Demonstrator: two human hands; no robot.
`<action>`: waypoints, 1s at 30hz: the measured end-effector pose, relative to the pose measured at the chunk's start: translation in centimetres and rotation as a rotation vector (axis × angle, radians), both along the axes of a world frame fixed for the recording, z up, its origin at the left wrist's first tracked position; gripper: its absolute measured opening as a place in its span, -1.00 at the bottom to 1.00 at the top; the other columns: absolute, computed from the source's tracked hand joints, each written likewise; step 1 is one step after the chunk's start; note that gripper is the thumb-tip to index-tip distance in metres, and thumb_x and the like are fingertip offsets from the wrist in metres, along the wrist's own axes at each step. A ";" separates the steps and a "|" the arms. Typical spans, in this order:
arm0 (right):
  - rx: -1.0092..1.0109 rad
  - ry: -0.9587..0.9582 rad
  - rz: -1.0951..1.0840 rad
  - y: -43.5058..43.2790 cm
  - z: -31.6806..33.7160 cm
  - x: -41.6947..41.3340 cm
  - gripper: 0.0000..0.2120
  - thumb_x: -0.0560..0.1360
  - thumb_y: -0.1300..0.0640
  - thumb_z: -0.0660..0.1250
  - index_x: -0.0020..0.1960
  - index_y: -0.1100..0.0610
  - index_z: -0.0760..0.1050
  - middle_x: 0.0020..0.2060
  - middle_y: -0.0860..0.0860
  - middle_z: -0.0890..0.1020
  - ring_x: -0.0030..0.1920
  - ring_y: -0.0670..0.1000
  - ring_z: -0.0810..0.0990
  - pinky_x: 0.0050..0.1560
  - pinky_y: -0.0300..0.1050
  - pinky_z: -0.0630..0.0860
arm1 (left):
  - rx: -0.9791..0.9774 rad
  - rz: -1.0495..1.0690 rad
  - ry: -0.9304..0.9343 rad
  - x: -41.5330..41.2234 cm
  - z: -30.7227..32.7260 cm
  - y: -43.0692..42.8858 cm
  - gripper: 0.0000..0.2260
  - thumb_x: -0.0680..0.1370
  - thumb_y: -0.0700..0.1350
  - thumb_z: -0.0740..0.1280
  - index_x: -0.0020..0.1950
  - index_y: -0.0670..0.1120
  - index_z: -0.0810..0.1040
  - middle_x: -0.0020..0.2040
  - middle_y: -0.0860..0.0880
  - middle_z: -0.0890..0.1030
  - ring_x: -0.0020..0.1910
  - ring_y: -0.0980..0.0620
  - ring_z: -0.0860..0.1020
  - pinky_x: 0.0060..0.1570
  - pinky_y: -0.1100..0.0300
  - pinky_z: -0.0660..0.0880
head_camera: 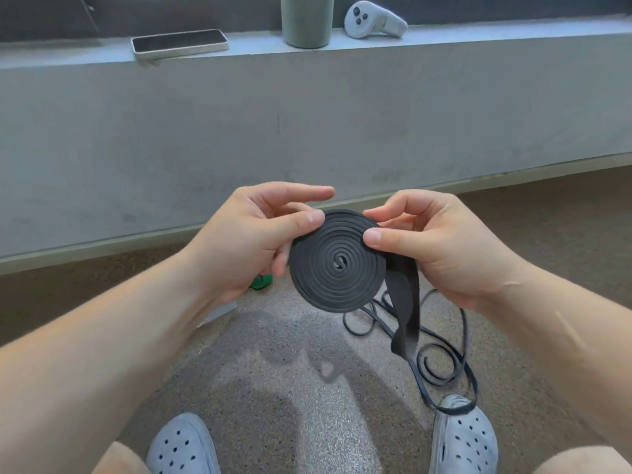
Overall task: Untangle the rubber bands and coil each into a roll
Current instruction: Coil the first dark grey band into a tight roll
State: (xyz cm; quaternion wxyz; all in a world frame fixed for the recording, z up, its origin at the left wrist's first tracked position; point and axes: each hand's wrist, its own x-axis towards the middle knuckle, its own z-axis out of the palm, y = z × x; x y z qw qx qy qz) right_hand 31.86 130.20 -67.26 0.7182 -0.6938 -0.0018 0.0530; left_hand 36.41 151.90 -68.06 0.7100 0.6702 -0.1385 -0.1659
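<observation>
Two hands, left (246, 241) and right (444, 248), grip one black coiled band (337, 265); one green band (261, 281) behind.

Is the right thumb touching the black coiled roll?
Touching. In the head view, the right hand presses its thumb onto the flat face of the black coiled roll, with no gap visible.

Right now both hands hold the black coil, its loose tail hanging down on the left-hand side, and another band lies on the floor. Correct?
Not quite. The head view shows the loose tail hanging below the right hand, not the left hand. Both hands do hold the black coil, and another band lies on the floor.
</observation>
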 end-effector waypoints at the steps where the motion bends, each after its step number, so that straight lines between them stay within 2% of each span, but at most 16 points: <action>1: -0.006 -0.003 -0.005 0.0 0.0 0.0 -0.81 0.29 0.29 0.49 -0.11 0.24 0.57 -0.20 0.22 0.73 -0.21 0.13 0.70 -0.08 -0.03 0.68 | -0.011 0.002 0.016 -0.1 0.0 -0.1 -0.81 0.48 -0.22 0.41 0.04 -0.03 0.70 -0.22 -0.05 0.67 -0.67 0.06 0.37 -0.59 0.38 0.25; 3: -0.014 -0.008 -0.020 0.0 -0.1 0.1 -0.80 0.29 0.28 0.49 -0.10 0.24 0.58 -0.20 0.23 0.72 -0.21 0.13 0.70 -0.05 0.01 0.66 | -0.037 0.024 0.042 -0.1 -0.3 -0.4 -0.81 0.52 -0.30 0.38 0.03 -0.07 0.70 -0.21 -0.08 0.65 -0.67 0.06 0.38 -0.59 0.37 0.29; 6: -0.044 -0.014 -0.026 -0.1 -0.1 0.1 -0.80 0.28 0.26 0.50 -0.12 0.23 0.59 -0.23 0.22 0.71 -0.22 0.14 0.69 -0.06 0.04 0.66 | -0.007 0.027 0.036 -0.2 -0.7 -0.4 -0.76 0.54 -0.31 0.38 0.05 -0.01 0.71 -0.21 -0.08 0.62 -0.66 0.04 0.41 -0.60 0.37 0.19; 11: -0.122 -0.007 0.044 0.0 -0.1 0.1 -0.81 0.29 0.25 0.51 -0.13 0.22 0.58 -0.30 0.14 0.71 -0.25 0.07 0.68 -0.16 -0.11 0.63 | 0.216 -0.220 -0.015 -0.1 0.1 0.2 -0.68 0.53 -0.18 0.38 0.19 0.17 0.66 -0.20 -0.05 0.55 -0.58 -0.03 0.44 -0.58 0.24 0.22; 13: -0.149 -0.010 0.053 0.2 -0.2 0.2 -0.78 0.29 0.24 0.56 -0.15 0.17 0.55 -0.33 0.15 0.68 -0.25 0.10 0.66 -0.15 -0.03 0.62 | 0.314 -0.307 -0.022 -0.5 0.5 0.2 -0.62 0.50 -0.14 0.45 0.22 0.26 0.61 -0.12 -0.02 0.66 -0.57 -0.03 0.44 -0.55 0.24 0.28; 15: -0.180 -0.026 0.038 0.4 -0.4 0.3 -0.73 0.29 0.23 0.62 -0.19 0.14 0.53 -0.28 0.31 0.65 -0.23 0.18 0.63 -0.11 0.12 0.58 | 0.353 -0.305 -0.029 -0.9 0.4 0.0 -0.59 0.51 -0.19 0.48 0.22 0.28 0.62 -0.08 0.00 0.70 -0.56 0.02 0.45 -0.57 0.24 0.35; 17: -0.211 -0.041 0.026 0.5 -0.4 0.4 -0.74 0.31 0.21 0.62 -0.21 0.14 0.53 -0.24 0.38 0.64 -0.21 0.20 0.62 -0.07 0.22 0.57 | 0.302 -0.245 -0.009 -1.2 0.2 -0.4 -0.60 0.51 -0.27 0.46 0.19 0.18 0.65 -0.15 -0.01 0.70 -0.56 0.10 0.45 -0.62 0.25 0.39; 19: -0.225 -0.023 0.033 0.2 -0.2 0.5 -0.81 0.38 0.19 0.55 -0.15 0.18 0.54 -0.23 0.26 0.69 -0.22 0.19 0.65 -0.05 0.23 0.60 | 0.227 -0.164 0.025 -1.3 0.1 -0.6 -0.63 0.51 -0.34 0.43 0.18 0.08 0.66 -0.21 -0.03 0.68 -0.59 0.15 0.43 -0.65 0.27 0.37; 21: -0.224 0.022 0.068 -0.3 0.1 0.7 -0.86 0.45 0.23 0.48 -0.06 0.20 0.54 -0.18 0.21 0.72 -0.19 0.19 0.68 -0.02 0.23 0.62 | 0.181 -0.085 0.045 -1.0 0.0 -0.5 -0.65 0.51 -0.34 0.42 0.17 0.05 0.66 -0.23 -0.04 0.67 -0.62 0.13 0.40 -0.66 0.29 0.28; 23: -0.227 0.043 0.091 -0.8 0.2 0.8 -0.86 0.45 0.27 0.48 -0.07 0.18 0.53 -0.21 0.19 0.70 -0.22 0.15 0.65 -0.10 0.16 0.62 | 0.178 -0.050 0.038 -0.7 -0.1 -0.2 -0.65 0.51 -0.31 0.44 0.17 0.08 0.66 -0.21 -0.05 0.69 -0.61 0.07 0.38 -0.63 0.30 0.22; 25: -0.253 0.022 0.073 -1.1 0.0 0.9 -0.85 0.43 0.26 0.50 -0.12 0.19 0.52 -0.30 0.17 0.65 -0.29 0.10 0.60 -0.19 0.02 0.57 | 0.162 -0.035 0.040 -0.5 -0.1 0.0 -0.65 0.51 -0.32 0.43 0.17 0.07 0.66 -0.23 -0.03 0.68 -0.61 0.09 0.38 -0.65 0.31 0.23; 30: -0.190 0.027 0.095 -1.5 -0.2 1.1 -0.69 0.34 0.24 0.56 0.04 0.09 0.57 -0.21 0.27 0.63 -0.22 0.20 0.61 -0.06 0.17 0.57 | 0.131 -0.035 0.054 -0.3 -0.1 0.1 -0.64 0.50 -0.34 0.42 0.16 0.06 0.67 -0.22 0.00 0.68 -0.58 0.11 0.37 -0.65 0.31 0.26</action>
